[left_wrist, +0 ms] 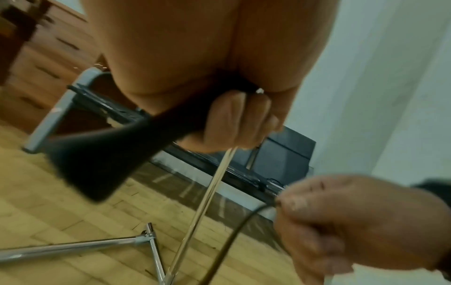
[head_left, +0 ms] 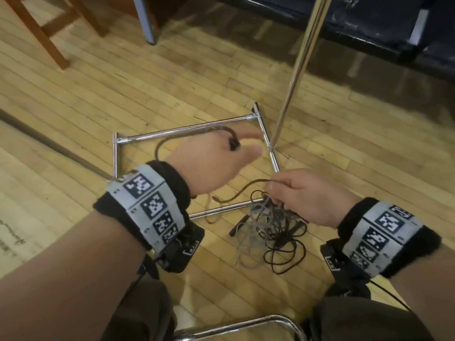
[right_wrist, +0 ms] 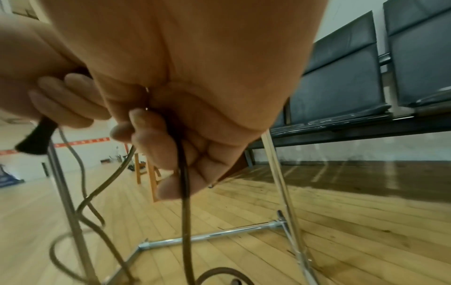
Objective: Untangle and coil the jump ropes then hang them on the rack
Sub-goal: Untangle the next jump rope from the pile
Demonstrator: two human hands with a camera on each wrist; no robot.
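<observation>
My left hand [head_left: 221, 153] grips a black jump-rope handle [left_wrist: 102, 154], whose brown cord [head_left: 170, 140] loops out to the left and down. My right hand [head_left: 298, 193] pinches the brown cord [right_wrist: 182, 158] a little to the right, just above the tangle. A tangled heap of black and grey ropes [head_left: 273, 235] lies on the wooden floor under my right hand, with another black handle [head_left: 237, 227] poking out at its left. The chrome rack's base frame [head_left: 177, 130] lies on the floor ahead, and its upright pole [head_left: 298, 70] rises at the right.
A row of dark padded seats [head_left: 369, 25] stands at the far right. Wooden furniture legs [head_left: 49, 33] and a grey metal leg [head_left: 145, 20] stand at the far left. A chrome chair tube [head_left: 241, 327] curves between my knees.
</observation>
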